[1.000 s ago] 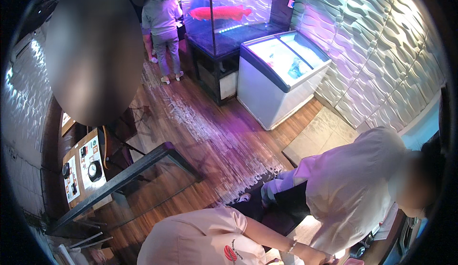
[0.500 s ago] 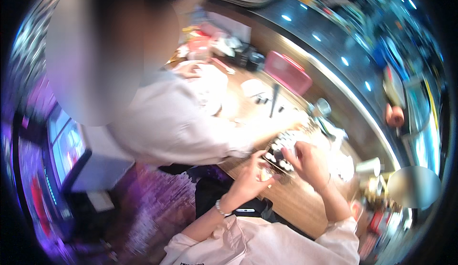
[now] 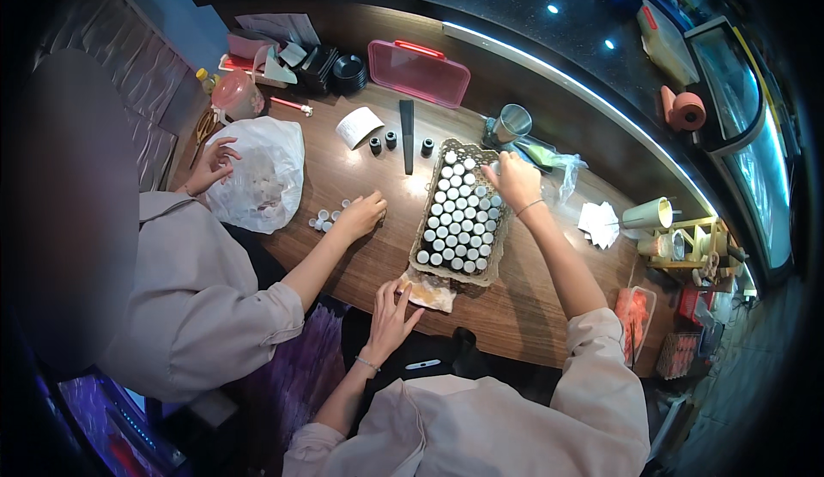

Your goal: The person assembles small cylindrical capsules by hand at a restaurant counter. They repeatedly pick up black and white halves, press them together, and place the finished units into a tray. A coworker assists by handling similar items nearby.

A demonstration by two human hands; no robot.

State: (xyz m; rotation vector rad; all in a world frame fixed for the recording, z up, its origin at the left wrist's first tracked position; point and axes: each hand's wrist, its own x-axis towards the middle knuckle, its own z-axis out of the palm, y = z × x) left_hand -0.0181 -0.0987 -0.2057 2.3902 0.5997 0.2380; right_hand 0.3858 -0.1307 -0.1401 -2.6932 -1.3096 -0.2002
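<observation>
A shallow woven basket [image 3: 491, 269] holds several rows of small dark bottles [image 3: 459, 228] with white caps. My right hand [image 3: 518, 182] reaches over its far right part, fingers pinched together. A small pale bit shows by the fingertips, but what they hold is mostly hidden. My left hand [image 3: 390, 321] lies at the table's near edge, fingers apart, its fingertips at the left end of a stained, folded white cloth [image 3: 429, 291]. That cloth lies against the basket's near end.
A co-worker's hands are at left, one [image 3: 365, 216] near loose white caps [image 3: 324, 219], the other [image 3: 215, 168] by a white plastic bag [image 3: 266, 176]. Farther back stand small black bottles [image 3: 391, 139], a pink-lidded box [image 3: 421, 72] and a clear cup [image 3: 513, 121].
The view has swung and sharpened. My right hand has moved from the basket's near part, where it held a dark object, to its far right. My left hand has opened beside the cloth.
</observation>
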